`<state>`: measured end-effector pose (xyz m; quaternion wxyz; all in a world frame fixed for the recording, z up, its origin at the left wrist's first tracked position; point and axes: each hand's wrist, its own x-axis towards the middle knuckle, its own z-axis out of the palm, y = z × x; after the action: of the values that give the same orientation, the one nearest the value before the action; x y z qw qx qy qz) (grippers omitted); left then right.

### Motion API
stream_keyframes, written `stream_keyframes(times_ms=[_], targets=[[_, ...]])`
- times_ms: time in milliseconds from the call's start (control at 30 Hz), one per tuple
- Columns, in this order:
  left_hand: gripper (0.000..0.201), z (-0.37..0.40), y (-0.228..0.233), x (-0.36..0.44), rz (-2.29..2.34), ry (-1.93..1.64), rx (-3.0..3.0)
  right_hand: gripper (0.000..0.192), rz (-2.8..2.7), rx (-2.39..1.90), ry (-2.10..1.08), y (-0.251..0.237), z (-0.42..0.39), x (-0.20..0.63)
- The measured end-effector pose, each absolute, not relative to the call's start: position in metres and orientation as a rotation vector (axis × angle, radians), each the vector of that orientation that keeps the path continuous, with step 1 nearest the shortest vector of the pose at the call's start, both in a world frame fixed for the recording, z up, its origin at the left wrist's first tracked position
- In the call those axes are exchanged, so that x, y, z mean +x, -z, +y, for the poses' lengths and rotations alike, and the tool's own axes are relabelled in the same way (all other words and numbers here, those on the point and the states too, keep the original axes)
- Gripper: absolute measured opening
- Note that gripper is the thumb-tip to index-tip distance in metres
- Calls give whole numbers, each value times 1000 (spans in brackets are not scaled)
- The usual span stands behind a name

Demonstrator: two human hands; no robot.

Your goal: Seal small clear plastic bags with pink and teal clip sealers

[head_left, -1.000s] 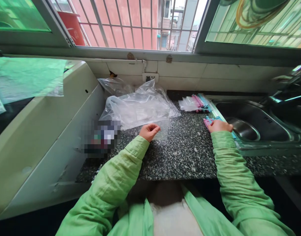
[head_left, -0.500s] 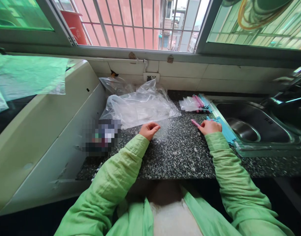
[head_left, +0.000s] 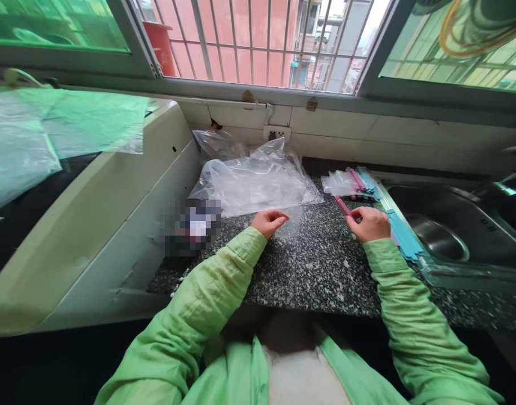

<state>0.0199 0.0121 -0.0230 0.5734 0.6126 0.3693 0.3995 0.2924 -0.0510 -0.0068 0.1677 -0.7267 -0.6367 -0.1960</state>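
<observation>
Two hands at a speckled counter, one pinching a clear bag, the other a pink clip.

The dark granite counter (head_left: 317,264) runs from a white appliance (head_left: 93,225) on the left to a steel sink (head_left: 447,225) on the right, under a barred window (head_left: 258,39). A heap of clear plastic bags (head_left: 253,183) lies at the back of the counter. A row of blue clips (head_left: 403,236) lies along the sink edge, just beside the right hand (head_left: 369,224). That hand's grip is clamped on a pink clip (head_left: 343,205), a slim straight stick; its long axis runs up and to the left, away from the person, free end raised just above the counter. The left hand (head_left: 268,221) has fingers together, pinching the edge of a small clear bag (head_left: 292,218) lying flat on the counter.
</observation>
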Motion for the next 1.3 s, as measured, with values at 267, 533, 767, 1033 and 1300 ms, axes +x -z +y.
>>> stream_keyframes(times_ms=[267,533,767,1033,1300], targets=[[31,12,19,17,760,-802,1432,14,-2100,-1386,515,-17,-53,213],[23,13,25,18,738,-750,1486,12,-2111,-1209,449,4,-41,195],[18,10,25,21,772,-689,1441,12,-2105,-1197,482,22,-37,200],[27,8,21,20,732,-732,1404,11,-2123,-1125,515,26,-35,198],[66,7,25,23,812,-758,1333,10,-2133,-1109,533,26,-35,196]])
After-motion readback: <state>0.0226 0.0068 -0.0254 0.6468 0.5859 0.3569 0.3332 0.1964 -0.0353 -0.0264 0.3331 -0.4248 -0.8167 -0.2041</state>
